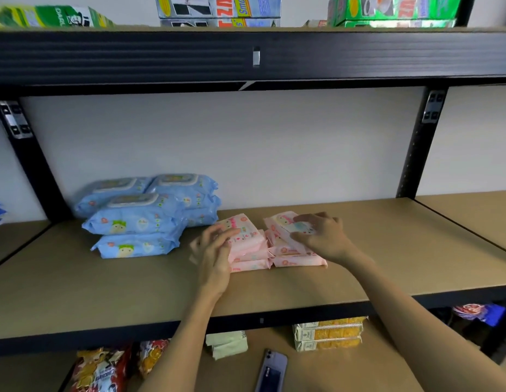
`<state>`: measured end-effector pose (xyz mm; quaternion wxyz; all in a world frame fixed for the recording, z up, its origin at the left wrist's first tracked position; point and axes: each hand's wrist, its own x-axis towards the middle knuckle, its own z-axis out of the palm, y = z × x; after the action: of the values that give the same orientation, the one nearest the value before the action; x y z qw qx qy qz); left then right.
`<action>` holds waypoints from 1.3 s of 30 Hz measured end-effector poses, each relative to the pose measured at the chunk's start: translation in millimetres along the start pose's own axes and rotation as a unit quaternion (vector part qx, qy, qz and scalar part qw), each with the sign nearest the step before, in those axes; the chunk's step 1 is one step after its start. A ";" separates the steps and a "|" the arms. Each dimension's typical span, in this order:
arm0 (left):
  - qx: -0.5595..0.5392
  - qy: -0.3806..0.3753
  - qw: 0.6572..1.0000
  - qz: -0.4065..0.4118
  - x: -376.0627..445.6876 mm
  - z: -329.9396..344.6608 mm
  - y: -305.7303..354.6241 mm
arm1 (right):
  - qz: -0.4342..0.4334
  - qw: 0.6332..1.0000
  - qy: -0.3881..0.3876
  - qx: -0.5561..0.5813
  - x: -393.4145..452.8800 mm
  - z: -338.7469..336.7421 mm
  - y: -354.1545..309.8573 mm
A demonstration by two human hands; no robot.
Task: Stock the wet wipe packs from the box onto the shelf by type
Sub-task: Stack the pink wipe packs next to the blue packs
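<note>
Both arms reach in from 6 o'clock to the middle shelf [373, 250], a tan board in a black frame. At the centre of the view lie two low stacks of pink wet wipe packs [254, 250], side by side and touching. The left hand [215, 250] rests against the 9 o'clock side of the left stack, fingers fairly straight over the top pack's edge; it covers that stack's left ends, so the count there is hard to make out. The right hand [322, 236] grips a tilted pink pack [283, 226] on top of the right stack, thumb at its near edge and fingers curled over its top; the print under the fingers is hidden.

At 9 o'clock from the pink stacks, just beside them, sit the blue wet wipe packs [138, 219] with flip lids, piled two high in front and behind; the rear ones are partly hidden by the front ones.

Above, at 12 o'clock, cartons [220, 9] are cut off by the frame's top edge, their print only partly readable. Below, at 6 o'clock, the lower shelf holds snack bags [102, 369], a phone [271, 369] cut off at the bottom, and yellow packets [328, 335]. The box is not in view
</note>
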<state>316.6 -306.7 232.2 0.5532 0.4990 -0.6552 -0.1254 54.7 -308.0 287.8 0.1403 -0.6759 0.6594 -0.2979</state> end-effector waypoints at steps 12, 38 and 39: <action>0.040 0.003 0.999 -0.036 -1.7 0.4 -0.3 | -0.061 0.998 -0.006 -0.003 -18.2 -21.7 -4.7; -0.071 0.048 0.996 -0.013 0.0 0.8 5.2 | -0.050 0.995 0.010 0.091 -3.5 5.7 8.2; -0.074 0.049 0.996 -0.013 0.0 0.7 5.8 | -0.051 0.995 0.011 0.089 -3.4 7.1 8.5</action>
<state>313.1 -304.2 236.2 0.6186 0.4709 -0.6092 -0.1562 52.2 -306.9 276.5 0.1776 -0.6905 0.5959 -0.3696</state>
